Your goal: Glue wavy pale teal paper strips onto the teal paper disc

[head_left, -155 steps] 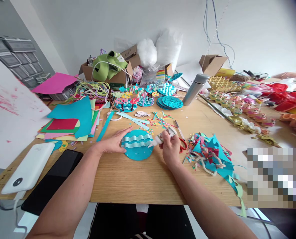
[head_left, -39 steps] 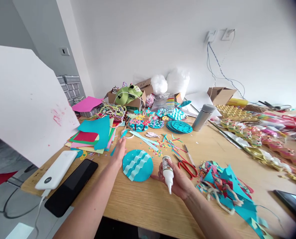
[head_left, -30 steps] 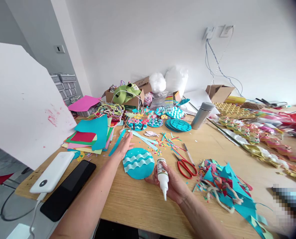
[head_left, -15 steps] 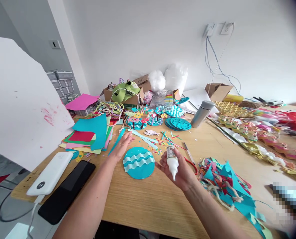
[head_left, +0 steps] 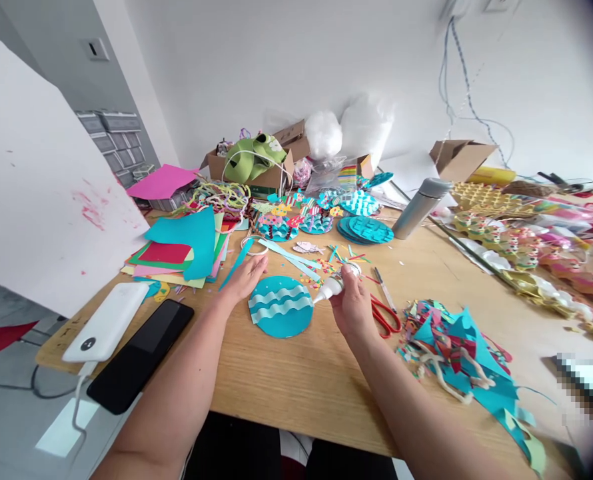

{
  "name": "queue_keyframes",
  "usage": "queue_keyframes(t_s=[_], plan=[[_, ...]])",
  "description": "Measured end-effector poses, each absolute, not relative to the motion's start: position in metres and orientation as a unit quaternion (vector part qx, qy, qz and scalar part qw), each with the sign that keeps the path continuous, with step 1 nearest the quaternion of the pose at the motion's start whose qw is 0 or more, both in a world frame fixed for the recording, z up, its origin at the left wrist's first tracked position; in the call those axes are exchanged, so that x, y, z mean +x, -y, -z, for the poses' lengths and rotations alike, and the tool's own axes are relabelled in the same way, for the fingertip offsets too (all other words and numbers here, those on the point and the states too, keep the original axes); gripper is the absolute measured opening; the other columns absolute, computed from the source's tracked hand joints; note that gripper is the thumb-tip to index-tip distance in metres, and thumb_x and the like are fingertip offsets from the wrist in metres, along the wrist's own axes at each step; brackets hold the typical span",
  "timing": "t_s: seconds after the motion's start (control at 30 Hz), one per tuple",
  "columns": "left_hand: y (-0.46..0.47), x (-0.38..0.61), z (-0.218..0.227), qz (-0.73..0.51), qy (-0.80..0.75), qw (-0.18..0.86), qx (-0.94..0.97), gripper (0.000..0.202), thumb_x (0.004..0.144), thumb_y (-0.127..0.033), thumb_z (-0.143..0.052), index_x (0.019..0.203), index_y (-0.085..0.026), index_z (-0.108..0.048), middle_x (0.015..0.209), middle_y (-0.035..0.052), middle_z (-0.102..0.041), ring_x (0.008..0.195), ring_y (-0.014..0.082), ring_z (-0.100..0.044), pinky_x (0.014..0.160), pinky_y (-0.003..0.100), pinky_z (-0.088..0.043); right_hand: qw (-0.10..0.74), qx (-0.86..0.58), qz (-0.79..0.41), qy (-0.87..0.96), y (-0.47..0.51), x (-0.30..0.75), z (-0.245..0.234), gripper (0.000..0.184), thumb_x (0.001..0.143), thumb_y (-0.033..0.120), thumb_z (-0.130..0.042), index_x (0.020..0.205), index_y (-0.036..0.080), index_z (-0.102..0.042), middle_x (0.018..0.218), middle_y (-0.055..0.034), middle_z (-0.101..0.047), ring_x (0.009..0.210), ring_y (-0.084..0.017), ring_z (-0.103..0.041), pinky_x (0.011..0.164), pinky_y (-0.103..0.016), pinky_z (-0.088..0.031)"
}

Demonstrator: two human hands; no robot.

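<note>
A blue paper disc (head_left: 281, 327) with two pale wavy strips across it lies flat on the table in front of me. My right hand (head_left: 349, 303) grips a white glue bottle (head_left: 332, 285), tilted so its nozzle points left at the disc's right edge. Whether the nozzle touches the paper I cannot tell. My left hand (head_left: 246, 277) is beside the disc's upper left edge, fingers stretched out and holding nothing. Pale blue paper strips (head_left: 296, 259) lie beyond the disc. Red-handled scissors (head_left: 386, 319) lie just right of my right hand.
Coloured paper sheets (head_left: 176, 243), a black phone (head_left: 139, 353) and a white power bank (head_left: 107, 323) are at left. A stack of blue discs (head_left: 365, 230) and a metal flask (head_left: 421, 208) stand farther back. Paper scraps (head_left: 461, 353) are heaped at right.
My right hand has turned the glue bottle from nozzle-down to pointing left, bringing the nozzle to the disc's edge. My left hand stays near the disc. The view has tilted down slightly.
</note>
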State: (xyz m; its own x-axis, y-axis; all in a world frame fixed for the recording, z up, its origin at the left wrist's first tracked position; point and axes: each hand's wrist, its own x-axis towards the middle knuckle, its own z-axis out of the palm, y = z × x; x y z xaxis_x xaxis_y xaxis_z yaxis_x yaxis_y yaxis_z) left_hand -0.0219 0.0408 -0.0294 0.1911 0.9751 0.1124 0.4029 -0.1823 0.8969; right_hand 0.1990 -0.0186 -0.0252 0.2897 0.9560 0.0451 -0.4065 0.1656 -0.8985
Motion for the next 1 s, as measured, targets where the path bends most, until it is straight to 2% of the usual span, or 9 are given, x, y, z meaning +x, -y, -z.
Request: queue_keyframes(t_s=[0.07, 0.17, 0.3, 0.4, 0.57, 0.7, 1.0], plan=[[-0.043, -0.024, 0.033, -0.358, -0.516, 0.377, 0.68, 0.033, 0.091, -0.044, -0.042, 0.107, -0.027, -0.066, 0.087, 0.004, -0.068, 0.093, 0.0228, -0.064, 0.088, 0.034, -0.047, 0.693, -0.424, -0.479, 0.332, 0.023, 0.19, 0.031, 0.035, 0.073, 0.054, -0.067, 0.074, 0.023, -0.05, 0.062, 0.0063, -0.05, 0.054, -0.01, -0.046, 0.05, -0.023, -0.039], [-0.048, -0.028, 0.038, -0.33, -0.517, 0.389, 0.687, 0.031, 0.091, -0.036, -0.042, 0.11, -0.025, -0.064, 0.092, 0.0044, -0.069, 0.094, 0.0213, -0.064, 0.086, 0.033, -0.048, 0.686, -0.436, -0.468, 0.348, 0.029, 0.182, 0.035, 0.035, 0.074, 0.053, -0.067, 0.076, 0.022, -0.053, 0.065, 0.0044, -0.052, 0.057, -0.011, -0.047, 0.052, -0.023, -0.038], [-0.054, -0.035, 0.045, -0.292, -0.542, 0.379, 0.691, 0.033, 0.082, -0.022, -0.051, 0.112, -0.021, -0.063, 0.086, 0.0059, -0.07, 0.087, 0.0217, -0.066, 0.082, 0.033, -0.049, 0.677, -0.438, -0.454, 0.379, 0.033, 0.179, 0.038, 0.033, 0.075, 0.052, -0.068, 0.079, 0.021, -0.056, 0.07, 0.0028, -0.054, 0.064, -0.012, -0.049, 0.061, -0.024, -0.041], [-0.057, -0.038, 0.048, -0.28, -0.559, 0.36, 0.692, 0.036, 0.076, -0.017, -0.055, 0.111, -0.018, -0.063, 0.085, 0.0068, -0.07, 0.084, 0.0226, -0.066, 0.082, 0.034, -0.049, 0.681, -0.439, -0.44, 0.388, 0.035, 0.181, 0.037, 0.034, 0.076, 0.052, -0.068, 0.079, 0.021, -0.056, 0.07, 0.0031, -0.053, 0.064, -0.012, -0.048, 0.061, -0.023, -0.04], [-0.055, -0.037, 0.046, -0.27, -0.568, 0.344, 0.697, 0.036, 0.074, -0.018, -0.056, 0.109, -0.017, -0.063, 0.08, 0.0044, -0.07, 0.081, 0.0213, -0.065, 0.079, 0.033, -0.049, 0.693, -0.46, -0.377, 0.406, 0.041, 0.185, 0.029, 0.033, 0.075, 0.052, -0.067, 0.077, 0.021, -0.054, 0.067, 0.0037, -0.053, 0.061, -0.012, -0.048, 0.059, -0.025, -0.04], [-0.053, -0.035, 0.043, -0.274, -0.569, 0.334, 0.699, 0.034, 0.075, -0.019, -0.057, 0.108, -0.02, -0.063, 0.078, 0.0029, -0.069, 0.08, 0.021, -0.065, 0.078, 0.032, -0.05, 0.67, -0.485, -0.3, 0.476, 0.045, 0.186, 0.03, 0.028, 0.077, 0.045, -0.068, 0.074, 0.021, -0.054, 0.066, 0.0027, -0.055, 0.059, -0.012, -0.049, 0.056, -0.025, -0.039], [-0.051, -0.033, 0.042, -0.286, -0.535, 0.366, 0.706, 0.039, 0.083, -0.024, -0.054, 0.121, -0.018, -0.058, 0.093, 0.0082, -0.072, 0.098, 0.0229, -0.066, 0.086, 0.033, -0.05, 0.617, -0.504, -0.222, 0.562, 0.049, 0.185, 0.038, 0.021, 0.078, 0.037, -0.068, 0.077, 0.023, -0.053, 0.071, 0.0011, -0.061, 0.065, -0.015, -0.054, 0.063, -0.029, -0.042]])
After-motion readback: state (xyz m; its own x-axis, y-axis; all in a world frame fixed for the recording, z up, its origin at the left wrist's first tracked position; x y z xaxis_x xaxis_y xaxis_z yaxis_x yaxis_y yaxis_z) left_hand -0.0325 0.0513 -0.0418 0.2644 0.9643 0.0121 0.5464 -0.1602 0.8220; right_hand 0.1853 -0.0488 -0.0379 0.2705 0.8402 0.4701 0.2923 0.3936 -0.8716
